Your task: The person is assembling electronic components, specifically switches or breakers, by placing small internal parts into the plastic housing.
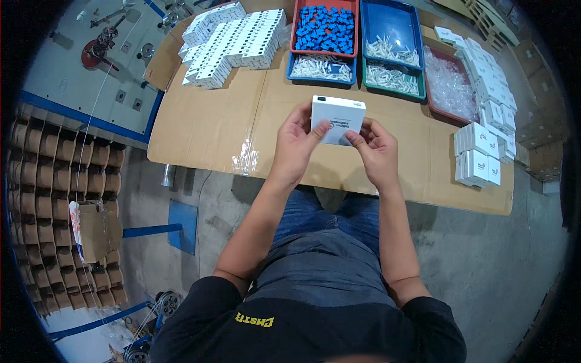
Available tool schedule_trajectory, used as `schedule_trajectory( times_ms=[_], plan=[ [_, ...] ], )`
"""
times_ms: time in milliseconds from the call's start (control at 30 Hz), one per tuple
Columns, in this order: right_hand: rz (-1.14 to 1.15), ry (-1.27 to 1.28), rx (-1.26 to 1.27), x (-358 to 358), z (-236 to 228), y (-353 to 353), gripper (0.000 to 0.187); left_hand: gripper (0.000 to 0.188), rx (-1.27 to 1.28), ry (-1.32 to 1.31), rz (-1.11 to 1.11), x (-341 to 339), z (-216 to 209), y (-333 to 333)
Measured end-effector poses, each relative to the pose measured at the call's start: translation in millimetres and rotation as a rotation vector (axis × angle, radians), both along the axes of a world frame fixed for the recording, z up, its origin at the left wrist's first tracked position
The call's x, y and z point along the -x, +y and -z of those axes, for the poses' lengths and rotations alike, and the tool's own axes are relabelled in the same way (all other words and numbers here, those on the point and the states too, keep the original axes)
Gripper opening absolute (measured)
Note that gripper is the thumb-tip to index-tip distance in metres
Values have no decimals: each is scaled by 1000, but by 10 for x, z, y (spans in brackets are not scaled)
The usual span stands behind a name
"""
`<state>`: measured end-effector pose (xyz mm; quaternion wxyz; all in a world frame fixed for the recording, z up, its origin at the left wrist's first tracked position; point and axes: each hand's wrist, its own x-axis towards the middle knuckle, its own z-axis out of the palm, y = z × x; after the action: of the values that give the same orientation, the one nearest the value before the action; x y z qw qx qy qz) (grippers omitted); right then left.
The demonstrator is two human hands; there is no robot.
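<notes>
Between my two hands, above the near part of the table, a small flat white box (340, 115) is held upright. Dark print covers part of its face, and a black rectangle marks its top edge. My left hand (294, 145) grips the left side, its thumb lying on the face. On the right side, my right hand (379, 152) pinches the lower corner, thumb in front. The fingers behind the box are partly hidden.
Cardboard covers the table (212, 121). White boxes stand in rows (242, 45) at the back left, others in stacks (484, 145) at the right. At the back, a red tray (293, 36) holds blue parts, a blue tray (393, 24) white sticks, a dark red tray (434, 107) clear bags.
</notes>
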<state>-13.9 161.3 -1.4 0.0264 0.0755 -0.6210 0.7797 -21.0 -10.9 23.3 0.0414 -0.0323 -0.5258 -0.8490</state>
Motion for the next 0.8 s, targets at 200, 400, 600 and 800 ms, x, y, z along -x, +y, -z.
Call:
schedule_trajectory(
  times_ms=[200,400,600,800],
  plan=[
    [35,16,85,-23,-64,-58,32,38,127,14,82,-1,-54,-72],
    [346,133,23,37,151,-391,56,41,218,134,-84,-74,171,141],
    [157,142,-161,-59,310,-247,58,62,11,96,278,-306,183,110],
    [-67,-51,514,-16,-84,-146,62,51,65,-95,74,-334,267,-230]
  ],
)
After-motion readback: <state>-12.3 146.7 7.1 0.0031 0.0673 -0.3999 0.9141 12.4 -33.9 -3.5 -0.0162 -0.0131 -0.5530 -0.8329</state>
